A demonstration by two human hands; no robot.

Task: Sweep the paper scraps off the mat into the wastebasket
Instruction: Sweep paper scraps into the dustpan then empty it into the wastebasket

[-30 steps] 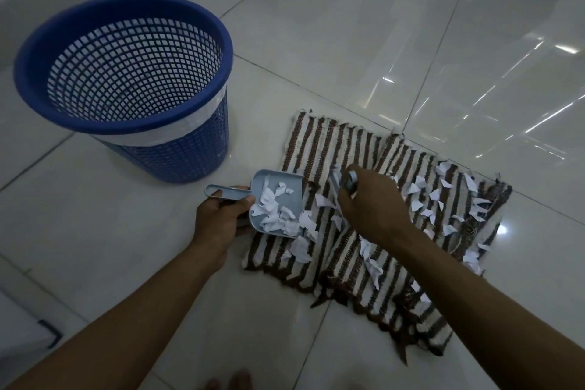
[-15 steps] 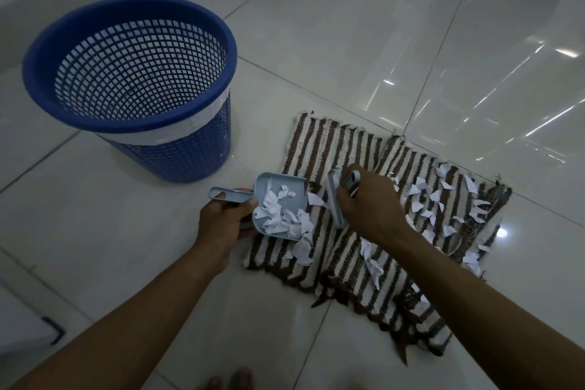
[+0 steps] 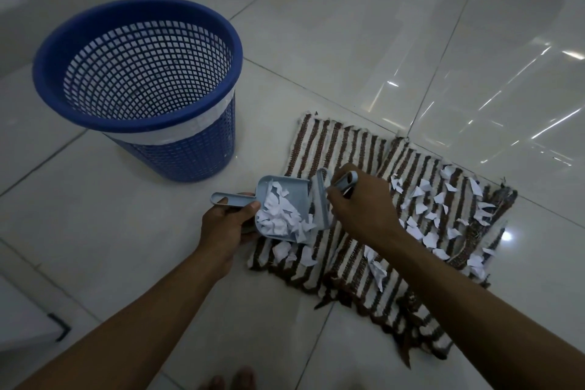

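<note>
A brown-and-white striped mat [image 3: 345,149] lies on the tiled floor. White paper scraps [image 3: 425,215] are strewn over its right half, and a few lie at its left front edge. My left hand [image 3: 226,226] grips the handle of a small pale blue dustpan [image 3: 269,188] at the mat's left edge; the pan is heaped with scraps. My right hand [image 3: 361,206] holds a small pale blue brush [image 3: 323,199] pressed against the pan's mouth. A blue mesh wastebasket [image 3: 79,47] stands upright to the left of the mat, apart from both hands.
Glossy white floor tiles [image 3: 348,41] surround the mat and basket. A white object with a dark corner [image 3: 60,326] sits at the lower left. My toes [image 3: 231,380] show at the bottom edge.
The brush has swept left to the dustpan's mouth, pushing more scraps into the pan. The pan now holds a fuller heap and sits slightly tilted.
</note>
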